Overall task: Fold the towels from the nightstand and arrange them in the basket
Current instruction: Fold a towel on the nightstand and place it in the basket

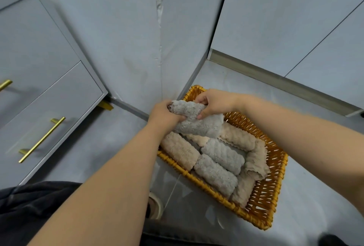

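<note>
though part-filled, basket (264, 200) of rolled towels (215, 176)

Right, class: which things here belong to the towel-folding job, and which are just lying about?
Job: grey towel, gripped by left hand and right hand; basket; rolled towels inside it; nightstand.
Not the job: cupboard doors; wall; floor.

Single head-worn wide-angle view, facing forward and steeply down from above. Close range: towel (197, 123) between left hand (163, 113) and right hand (214, 103) mid-frame, basket (262, 202) on floor (307, 218) just below, nightstand (39, 88) at left edge.
</note>
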`<state>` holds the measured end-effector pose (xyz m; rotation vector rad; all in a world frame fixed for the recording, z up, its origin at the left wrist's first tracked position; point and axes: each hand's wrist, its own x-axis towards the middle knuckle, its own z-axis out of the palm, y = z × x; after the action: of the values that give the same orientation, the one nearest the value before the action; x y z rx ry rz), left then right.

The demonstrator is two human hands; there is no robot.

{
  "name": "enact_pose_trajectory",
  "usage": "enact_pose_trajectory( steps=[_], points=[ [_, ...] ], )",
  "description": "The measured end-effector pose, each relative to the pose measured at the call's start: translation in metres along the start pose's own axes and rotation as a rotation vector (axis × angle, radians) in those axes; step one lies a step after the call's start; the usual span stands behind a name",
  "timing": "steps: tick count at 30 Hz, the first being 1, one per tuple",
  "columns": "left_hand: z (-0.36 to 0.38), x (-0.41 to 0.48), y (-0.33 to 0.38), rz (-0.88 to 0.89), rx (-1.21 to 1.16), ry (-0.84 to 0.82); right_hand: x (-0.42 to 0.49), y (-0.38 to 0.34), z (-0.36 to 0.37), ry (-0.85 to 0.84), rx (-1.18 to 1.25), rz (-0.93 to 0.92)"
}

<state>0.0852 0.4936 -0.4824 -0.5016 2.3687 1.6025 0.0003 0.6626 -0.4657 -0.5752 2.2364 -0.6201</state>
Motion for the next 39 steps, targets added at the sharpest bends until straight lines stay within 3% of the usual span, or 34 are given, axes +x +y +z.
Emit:
enact_pose_trajectory(
  steps=[5, 12, 17, 20, 23, 27, 29, 35, 39],
  points=[
    [0.001, 0.006, -0.014, -0.069, 0.028, -0.070, 0.008, 0.017, 0.017, 0.021, 0.135, 0.065],
    [-0.014, 0.010, -0.047, -0.107, 0.587, -0.051, 0.030, 0.048, 0.084, 0.006, 0.456, 0.336],
    [-0.018, 0.016, -0.056, -0.153, 0.598, -0.064, 0.053, 0.044, 0.129, -0.074, 0.550, 0.464],
    [-0.017, 0.020, -0.065, -0.193, 0.615, -0.143, 0.058, 0.041, 0.146, 0.078, 0.381, 0.423],
    [-0.013, 0.023, -0.070, -0.208, 0.608, -0.197, 0.054, 0.031, 0.163, 0.269, 0.044, 0.336],
    [-0.006, 0.028, -0.069, -0.195, 0.578, -0.213, 0.050, 0.038, 0.180, 0.551, -0.422, -0.178],
    [-0.004, 0.030, -0.069, -0.191, 0.581, -0.219, 0.050, 0.046, 0.183, 0.506, -0.548, -0.319],
    [-0.001, 0.032, -0.069, -0.173, 0.659, -0.243, 0.040, 0.060, 0.192, 0.009, -0.626, -0.215],
    [0.000, 0.031, -0.071, -0.144, 0.715, -0.267, 0.043, 0.064, 0.198, -0.113, -0.705, -0.192]
  ],
)
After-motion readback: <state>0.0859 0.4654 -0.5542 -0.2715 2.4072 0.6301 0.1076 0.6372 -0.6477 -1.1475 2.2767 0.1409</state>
